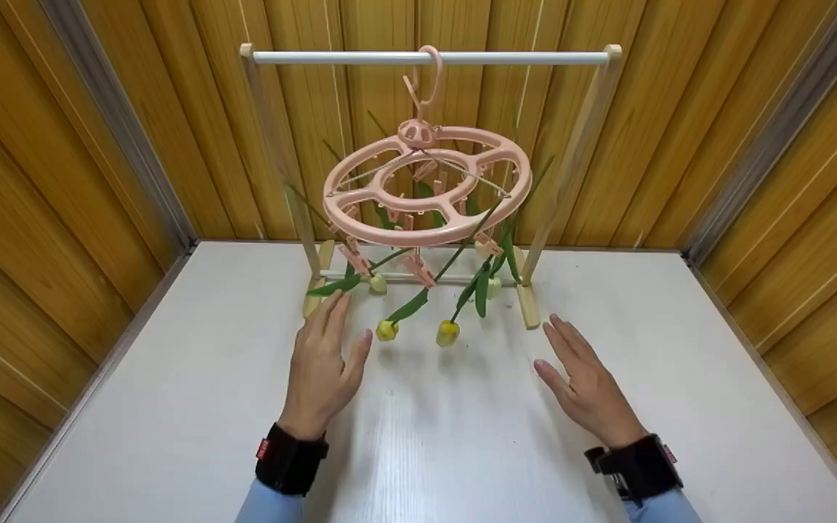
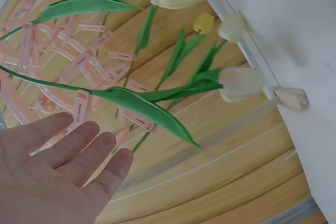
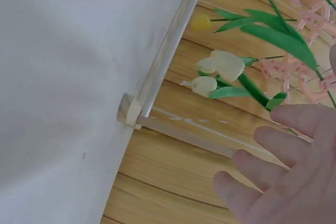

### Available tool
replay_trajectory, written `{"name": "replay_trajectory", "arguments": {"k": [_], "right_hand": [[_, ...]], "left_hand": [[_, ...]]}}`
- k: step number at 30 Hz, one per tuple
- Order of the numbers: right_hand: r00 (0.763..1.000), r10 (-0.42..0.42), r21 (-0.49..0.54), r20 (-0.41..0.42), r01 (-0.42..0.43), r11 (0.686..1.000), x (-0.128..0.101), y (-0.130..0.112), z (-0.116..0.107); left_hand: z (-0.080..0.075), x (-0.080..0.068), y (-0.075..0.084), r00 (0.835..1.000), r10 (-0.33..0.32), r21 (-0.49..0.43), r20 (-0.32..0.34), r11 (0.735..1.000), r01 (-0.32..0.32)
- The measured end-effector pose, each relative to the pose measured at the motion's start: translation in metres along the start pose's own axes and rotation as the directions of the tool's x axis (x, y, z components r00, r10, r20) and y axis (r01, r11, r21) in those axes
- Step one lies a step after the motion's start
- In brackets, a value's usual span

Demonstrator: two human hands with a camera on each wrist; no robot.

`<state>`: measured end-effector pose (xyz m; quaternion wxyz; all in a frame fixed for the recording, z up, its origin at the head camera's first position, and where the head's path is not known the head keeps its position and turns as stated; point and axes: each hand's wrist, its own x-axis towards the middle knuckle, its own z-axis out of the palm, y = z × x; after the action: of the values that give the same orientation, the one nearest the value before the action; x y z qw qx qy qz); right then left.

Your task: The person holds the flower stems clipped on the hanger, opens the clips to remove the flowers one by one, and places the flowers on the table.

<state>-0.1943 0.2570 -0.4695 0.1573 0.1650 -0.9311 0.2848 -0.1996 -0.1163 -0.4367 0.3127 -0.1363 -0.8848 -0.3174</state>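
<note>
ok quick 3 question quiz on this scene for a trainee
1. True or false: the left hand grips a tulip.
2. What does the pink hanger hang from: A the white rail, B the table, C a hand?
3. How are the tulips hung: heads up or heads down?

Key: 1 false, both the left and the right hand are open and hold nothing. 2 A. 3 heads down.

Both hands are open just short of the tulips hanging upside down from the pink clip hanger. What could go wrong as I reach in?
The left hand is nearest a green leaf; brushing it could set the pink hanger swinging on its single hook over the white rail. Tugging a yellow tulip might snap its thin stem rather than free it from the clip. The light wooden stand may shift.
</note>
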Motion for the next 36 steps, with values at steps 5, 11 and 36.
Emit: {"name": "replay_trajectory", "arguments": {"k": [5,11,36], "right_hand": [[0.992,-0.095,0.037,-0.085,0.098,0.994,0.010,-0.009,0.001],[0.975,-0.162,0.091,-0.149,0.176,0.980,0.023,-0.021,0.005],[0.979,-0.059,0.602,-0.197,0.168,0.781,0.085,-0.075,0.042]], "left_hand": [[0.005,0.008,0.013,1.000,0.018,-0.077,0.002,0.997,-0.018],[0.010,0.017,0.026,1.000,0.022,-0.180,-0.006,0.983,-0.023],[0.043,0.036,0.059,0.984,-0.072,-0.588,0.163,0.794,0.155]]}}
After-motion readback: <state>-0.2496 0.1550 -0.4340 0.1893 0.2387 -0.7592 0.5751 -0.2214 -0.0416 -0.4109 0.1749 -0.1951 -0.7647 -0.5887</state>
